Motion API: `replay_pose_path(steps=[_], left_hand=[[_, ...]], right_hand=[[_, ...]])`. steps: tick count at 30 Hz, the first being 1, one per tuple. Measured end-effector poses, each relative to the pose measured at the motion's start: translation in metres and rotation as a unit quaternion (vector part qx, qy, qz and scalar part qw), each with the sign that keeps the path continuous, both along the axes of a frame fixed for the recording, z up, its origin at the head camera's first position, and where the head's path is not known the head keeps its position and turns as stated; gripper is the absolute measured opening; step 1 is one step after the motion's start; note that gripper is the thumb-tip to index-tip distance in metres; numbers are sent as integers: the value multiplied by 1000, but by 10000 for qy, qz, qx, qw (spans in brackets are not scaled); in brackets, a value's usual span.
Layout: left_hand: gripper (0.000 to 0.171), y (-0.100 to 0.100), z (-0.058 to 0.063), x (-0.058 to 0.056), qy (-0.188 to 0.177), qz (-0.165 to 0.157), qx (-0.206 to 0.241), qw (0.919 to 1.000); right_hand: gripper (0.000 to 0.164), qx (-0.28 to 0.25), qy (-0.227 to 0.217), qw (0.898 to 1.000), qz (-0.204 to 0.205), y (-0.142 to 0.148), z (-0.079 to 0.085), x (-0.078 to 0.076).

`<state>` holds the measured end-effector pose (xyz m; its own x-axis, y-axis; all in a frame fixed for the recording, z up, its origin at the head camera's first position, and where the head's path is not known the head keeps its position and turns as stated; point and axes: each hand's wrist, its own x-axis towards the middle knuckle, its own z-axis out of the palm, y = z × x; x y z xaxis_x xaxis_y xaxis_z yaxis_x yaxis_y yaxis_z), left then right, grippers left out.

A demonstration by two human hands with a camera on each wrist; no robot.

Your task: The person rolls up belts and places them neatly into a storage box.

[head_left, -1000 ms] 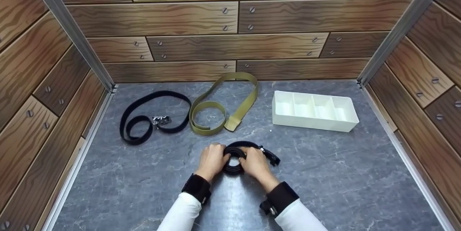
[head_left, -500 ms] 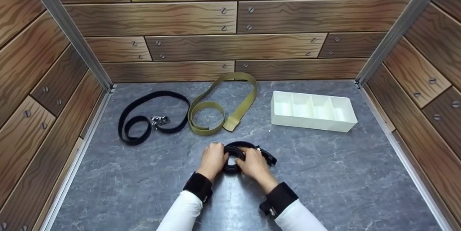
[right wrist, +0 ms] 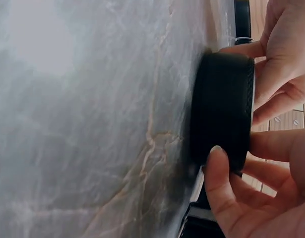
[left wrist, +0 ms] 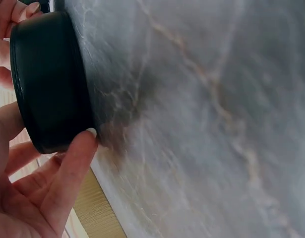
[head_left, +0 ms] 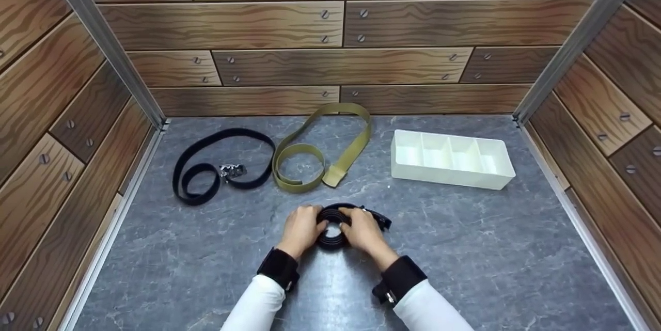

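Observation:
A black belt [head_left: 330, 245], rolled into a coil standing on its edge, lies between my two hands in the head view. My left hand [head_left: 300, 230] grips the coil's left side, thumb inside the ring. From the right, my right hand [head_left: 363, 231] pinches the coil's wall, its thumb also at the central hole. The belt's loose tail and buckle end [head_left: 383, 220] stretch out beyond the right fingers. In the left wrist view the dark smooth outer face of the coil [left wrist: 50, 84] shows, a fingertip at its lower edge. The right wrist view shows stitching along the coil's rim [right wrist: 221, 106].
Farther back lie a dark belt [head_left: 224, 132] with a silver buckle and an olive webbing belt [head_left: 353, 151], both loosely looped. A white four-compartment box, or divided tray [head_left: 449, 175], stands at the back right. Wood-patterned walls [head_left: 279, 67] enclose the grey marbled surface [head_left: 196, 269].
The loose buckle end of the black belt has drawn in leftward toward the coil. My right fingers have shifted on the coil; both hands stay around it.

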<state>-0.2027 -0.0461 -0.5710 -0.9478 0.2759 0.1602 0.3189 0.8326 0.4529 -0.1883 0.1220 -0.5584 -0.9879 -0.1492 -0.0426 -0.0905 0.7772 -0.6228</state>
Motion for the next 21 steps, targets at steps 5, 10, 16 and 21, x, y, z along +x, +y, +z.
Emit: replay_pose_path(steps=[5,10,16,21], left_hand=[[16,4,1,-2,90,160,-227,9996],[14,5,3,-3,-13,215,-336,9992],[13,2,4,-4,-204,18,-283,9994],[15,0,2,-4,-214,-101,-167,9996]], right_hand=[[37,-116,186,9996,-192,2,-4,3],[35,-140,79,9990,-412,1,-3,7],[33,-211,-132,9993,-279,3,-4,4],[32,-161,-54,9999,-5,5,-4,0]])
